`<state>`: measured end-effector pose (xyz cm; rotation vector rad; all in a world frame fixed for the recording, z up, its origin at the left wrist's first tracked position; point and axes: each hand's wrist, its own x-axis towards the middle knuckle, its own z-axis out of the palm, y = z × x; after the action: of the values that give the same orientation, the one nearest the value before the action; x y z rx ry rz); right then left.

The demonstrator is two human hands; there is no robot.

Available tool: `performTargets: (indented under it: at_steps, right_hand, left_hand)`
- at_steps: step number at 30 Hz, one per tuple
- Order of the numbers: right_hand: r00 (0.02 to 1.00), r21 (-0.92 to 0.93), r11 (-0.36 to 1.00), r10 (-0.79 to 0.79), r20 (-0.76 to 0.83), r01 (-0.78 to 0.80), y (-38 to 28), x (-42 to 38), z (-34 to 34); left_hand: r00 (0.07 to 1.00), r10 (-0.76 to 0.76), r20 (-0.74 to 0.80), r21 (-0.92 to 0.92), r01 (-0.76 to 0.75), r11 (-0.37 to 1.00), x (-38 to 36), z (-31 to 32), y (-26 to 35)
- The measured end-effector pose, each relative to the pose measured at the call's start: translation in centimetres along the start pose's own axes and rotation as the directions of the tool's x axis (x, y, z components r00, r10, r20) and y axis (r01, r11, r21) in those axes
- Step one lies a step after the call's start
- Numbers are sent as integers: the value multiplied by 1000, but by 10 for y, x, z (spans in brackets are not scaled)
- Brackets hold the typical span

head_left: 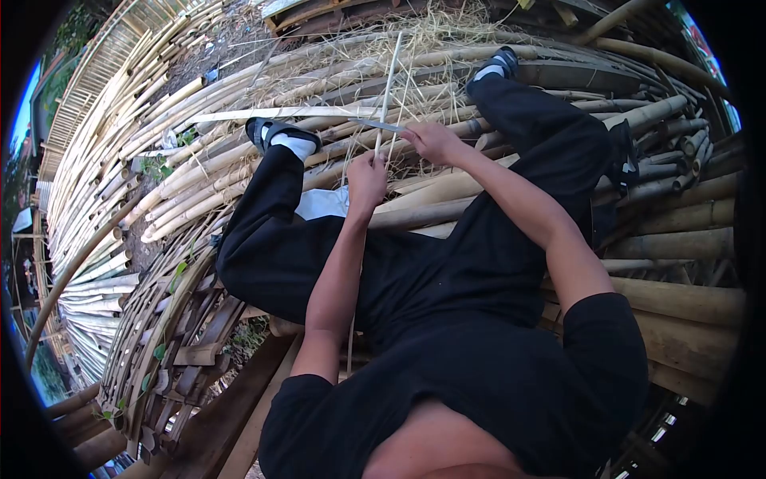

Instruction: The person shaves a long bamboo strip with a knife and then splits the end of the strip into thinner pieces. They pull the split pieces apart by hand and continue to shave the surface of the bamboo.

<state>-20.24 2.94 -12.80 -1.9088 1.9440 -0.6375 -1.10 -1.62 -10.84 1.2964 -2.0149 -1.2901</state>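
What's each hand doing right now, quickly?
Left hand: closed, gripping a thin pale strip.
Right hand: closed, holding what looks like a knife, its blade by the strip.

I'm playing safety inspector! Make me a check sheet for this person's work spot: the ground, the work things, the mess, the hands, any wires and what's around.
Surface: bamboo poles lying close together, round and uneven.
Job's things: one long, thin pale strip; one narrow metal blade, its handle hidden.
Clutter: straw-like shavings scattered over the poles; a white sheet or bag by the left knee.
Hands: left hand closed on the strip; right hand closed on the blade's handle end, its blade pointing left, near the left hand.
Cables: nothing seen.
Surroundings: more poles fanned out at left, and green leaves among thin strips.
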Motion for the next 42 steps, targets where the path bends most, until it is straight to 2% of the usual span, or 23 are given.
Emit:
performTargets:
  at_steps: [3,5,7,9,11,13,14,15,17,19,21,22,23,24,25,26,29,30,33,34,39,41,42]
  right_hand:
    - [996,79,996,47,-78,-41,-15,-7,8]
    - [977,135,970,-209,29,203,-22,-13,12]
    - [985,58,986,-158,65,155,-6,-4,8]
    - [998,-44,999,16,-65,-19,4,2,-1]
    - [993,-4,997,73,-95,-74,-4,-2,10]
    - [995,49,994,-97,-17,98,-20,-8,16]
    - [978,104,972,-209,-19,210,-22,-14,13]
    - [977,110,971,-211,-17,212,-19,-10,6]
    - [999,-51,998,35,-23,-37,0,2,-8]
    - [999,-50,997,54,-8,-54,-2,1,-2]
    - [997,93,995,33,-69,-27,-19,-7,3]
    - [998,-56,998,-24,62,27,-17,-7,14]
    - [998,-49,998,-21,65,24,-9,-7,18]
    - [998,-21,998,55,13,-55,-5,-4,14]
    - [990,9,991,133,-42,-133,1,0,8]
    - [1000,-112,994,18,-25,-21,13,3,-2]
    - [985,-13,994,109,-132,-112,-7,-4,6]
    - [997,13,1000,27,-69,-26,-25,-12,-6]
    - [999,-10,999,-50,11,50,-17,-10,1]
    - [997,-54,997,61,-55,-64,-1,0,-6]
    - [984,-20,993,116,-138,-120,-3,-7,11]
    - [985,-47,986,-154,78,158,-7,-12,18]
    - [996,-95,994,67,55,-61,-13,-8,-2]
  left_hand:
    - [999,-38,4,4,38,999,4,0,-6]
    - [996,85,-23,96,-82,992,3,1,-17]
    - [995,96,-29,123,-92,988,0,1,-15]
    - [999,47,-19,23,-47,999,3,3,-11]
    - [1000,16,3,-3,-16,1000,3,0,-6]
    - [999,-28,20,-28,29,999,2,0,-4]
    - [999,38,-15,50,-37,998,2,1,-10]
    - [994,102,-45,131,-96,987,0,2,-15]
    - [999,35,-18,63,-34,997,-2,2,-13]
    - [1000,13,12,69,-14,998,-1,-1,1]
    - [998,-32,46,11,32,999,5,1,-5]
    - [999,38,-8,67,-38,997,6,6,-16]
    - [993,108,-57,130,-100,986,6,10,-29]
    - [1000,5,7,60,-6,998,0,6,-20]
    - [1000,5,13,64,-5,998,-1,7,-22]
    - [999,45,22,91,-47,995,2,9,-25]
    - [992,123,5,137,-123,983,8,8,-19]
    - [991,136,2,144,-135,980,7,7,-19]
    - [995,100,4,190,-99,977,-1,9,-25]
    - [996,86,28,172,-90,981,1,11,-30]
    - [998,49,47,111,-54,992,-1,5,-9]
    - [997,73,22,159,-75,984,-9,4,-8]
    - [998,37,57,130,-44,991,-11,2,-5]
